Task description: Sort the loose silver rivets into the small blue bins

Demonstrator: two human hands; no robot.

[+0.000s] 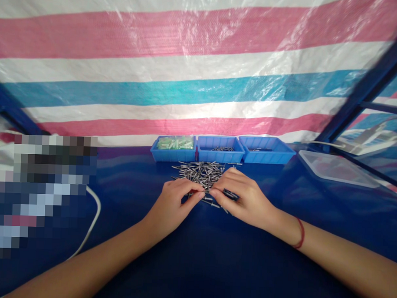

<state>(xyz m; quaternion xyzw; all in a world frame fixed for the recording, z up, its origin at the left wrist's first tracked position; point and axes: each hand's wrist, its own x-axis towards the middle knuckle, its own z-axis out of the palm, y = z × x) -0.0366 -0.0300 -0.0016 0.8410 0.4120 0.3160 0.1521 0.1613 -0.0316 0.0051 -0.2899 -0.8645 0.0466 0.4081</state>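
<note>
A heap of metal blind rivets [197, 170], silver and dark, lies on the blue table [194, 262] in front of me. At the near side of the heap, my left hand [180, 198] is closed in a pinch of thumb and forefinger. Whatever is in that pinch is too small to make out. My right hand [244, 196] almost meets it tip to tip, its thumb and forefinger also pinched. Several dark rivets [230, 194] show in the curl of the right hand. A few loose rivets [212, 204] lie just below the fingertips.
Behind the heap stand three blue bins: the left bin [174, 155] with green-white pieces, the middle bin [220, 156] and right bin [268, 157] with some rivets. A translucent lid [336, 168] lies at right. A white cable [97, 210] runs left, near a pixelated area.
</note>
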